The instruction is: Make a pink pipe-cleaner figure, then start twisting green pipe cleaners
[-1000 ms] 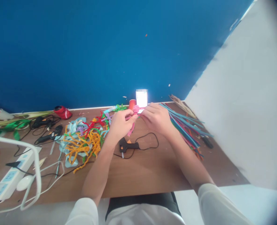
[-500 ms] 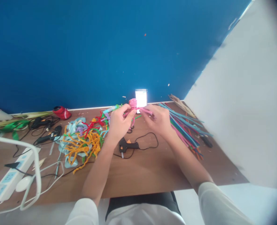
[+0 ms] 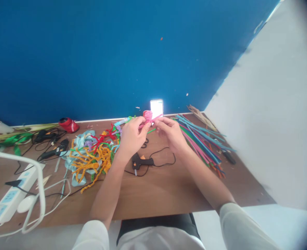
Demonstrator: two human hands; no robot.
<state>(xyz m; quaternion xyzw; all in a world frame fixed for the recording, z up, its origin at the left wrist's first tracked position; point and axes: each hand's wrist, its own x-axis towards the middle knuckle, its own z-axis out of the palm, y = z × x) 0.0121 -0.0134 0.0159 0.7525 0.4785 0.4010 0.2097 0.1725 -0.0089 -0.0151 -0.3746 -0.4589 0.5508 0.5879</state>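
Between my hands is a pink pipe-cleaner piece [image 3: 147,115] with a rounded, coiled head and loose strands below it. My left hand [image 3: 134,135] pinches it just under the head with thumb and forefinger. With closed fingertips my right hand [image 3: 171,131] grips a pink strand that runs rightward from the piece. Behind the hands a lit phone screen [image 3: 156,108] leans against the wall. On the table below lies a black glue gun [image 3: 142,161] with its cord looped to the right. Black scissor handles [image 3: 144,143] show partly beside my left hand.
A heap of orange pipe cleaners [image 3: 96,161] and pale blue ribbon lies left. Loose blue and pink pipe cleaners [image 3: 202,139] fan out right. A white power strip [image 3: 18,194], white lamp arm [image 3: 42,187] and more glue guns [image 3: 54,152] occupy the left side.
My right hand has shifted slightly left, closer to my left hand, and its grip on the pink strand is nearer the head. My left hand stays nearly in place.
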